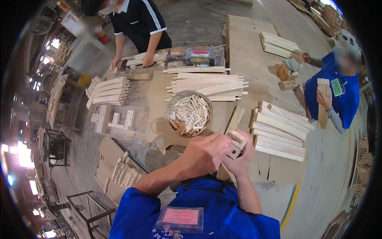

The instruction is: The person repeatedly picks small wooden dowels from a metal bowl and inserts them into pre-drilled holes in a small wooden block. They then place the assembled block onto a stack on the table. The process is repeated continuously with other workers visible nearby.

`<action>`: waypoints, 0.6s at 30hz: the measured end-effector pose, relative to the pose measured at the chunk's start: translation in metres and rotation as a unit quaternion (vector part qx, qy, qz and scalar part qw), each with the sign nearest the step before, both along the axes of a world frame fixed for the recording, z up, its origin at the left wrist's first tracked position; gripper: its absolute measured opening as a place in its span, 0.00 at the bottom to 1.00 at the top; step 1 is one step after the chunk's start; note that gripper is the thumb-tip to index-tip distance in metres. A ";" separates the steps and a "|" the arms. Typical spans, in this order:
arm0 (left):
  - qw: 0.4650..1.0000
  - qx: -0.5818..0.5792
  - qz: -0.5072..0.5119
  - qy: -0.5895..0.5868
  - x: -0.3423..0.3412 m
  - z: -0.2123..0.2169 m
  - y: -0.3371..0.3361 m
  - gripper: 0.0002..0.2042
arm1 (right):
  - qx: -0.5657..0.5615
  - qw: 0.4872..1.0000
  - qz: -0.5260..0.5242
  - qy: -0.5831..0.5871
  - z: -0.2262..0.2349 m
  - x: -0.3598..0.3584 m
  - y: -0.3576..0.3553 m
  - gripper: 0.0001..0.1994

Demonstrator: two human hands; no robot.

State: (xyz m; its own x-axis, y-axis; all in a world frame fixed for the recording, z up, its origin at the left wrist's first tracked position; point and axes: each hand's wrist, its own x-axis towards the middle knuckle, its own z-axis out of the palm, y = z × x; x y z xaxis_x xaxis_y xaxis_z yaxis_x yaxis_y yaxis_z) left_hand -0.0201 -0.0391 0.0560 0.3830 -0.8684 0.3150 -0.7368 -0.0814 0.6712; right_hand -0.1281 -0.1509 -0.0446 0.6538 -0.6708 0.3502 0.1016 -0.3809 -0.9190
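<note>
In front of my chest my right hand [243, 162] is wrapped round a pale wooden block [238, 139] with round holes in its end. My left hand [209, 148] reaches across with closed fingers at the holed end; what they pinch, if anything, is hidden. Just beyond my left hand stands a round tub [168, 106] filled with short wooden dowels [190, 113]. A longer wooden bar [234, 118] lies on the table behind the block, partly covered by my hands.
Tenoned wooden strips [209, 84] are piled beyond the tub, and more strips [278, 131] lie stacked at right. Curved slats [109, 91] and holed blocks [116, 118] lie at left. One person [137, 24] works across the table; another person [332, 83] holds wood at right.
</note>
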 end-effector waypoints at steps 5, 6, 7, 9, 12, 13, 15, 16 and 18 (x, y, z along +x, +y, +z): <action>0.984 -0.004 0.027 0.174 0.094 -0.058 -0.003 0.07 | 0.099 0.995 -0.008 -0.019 0.001 -0.015 -0.005 0.38; 0.979 0.023 0.155 0.130 0.125 -0.071 0.000 0.07 | 0.120 0.993 -0.008 -0.015 0.004 -0.015 -0.010 0.38; 0.961 0.203 0.183 0.035 0.146 -0.091 0.007 0.08 | 0.124 0.992 -0.025 0.015 0.005 -0.016 -0.016 0.37; 0.903 0.363 0.201 -0.113 0.173 -0.124 0.011 0.09 | 0.134 0.990 -0.040 -0.008 0.012 -0.012 -0.027 0.37; 0.896 0.347 0.187 -0.203 0.165 -0.169 0.024 0.09 | 0.160 0.985 -0.053 -0.022 0.013 -0.016 -0.034 0.34; 0.897 0.335 0.185 -0.221 0.163 -0.173 0.024 0.10 | 0.166 0.985 -0.051 -0.023 0.016 -0.017 -0.034 0.34; 0.891 0.331 0.171 -0.261 0.159 -0.181 0.027 0.10 | 0.184 0.982 -0.039 -0.014 0.019 -0.018 -0.033 0.34; 0.885 0.334 0.154 -0.285 0.158 -0.181 0.024 0.10 | 0.166 0.985 -0.040 -0.021 0.016 -0.019 -0.033 0.35; 0.881 0.333 0.144 -0.304 0.155 -0.182 0.017 0.10 | 0.130 0.990 -0.041 -0.033 0.006 -0.020 -0.032 0.36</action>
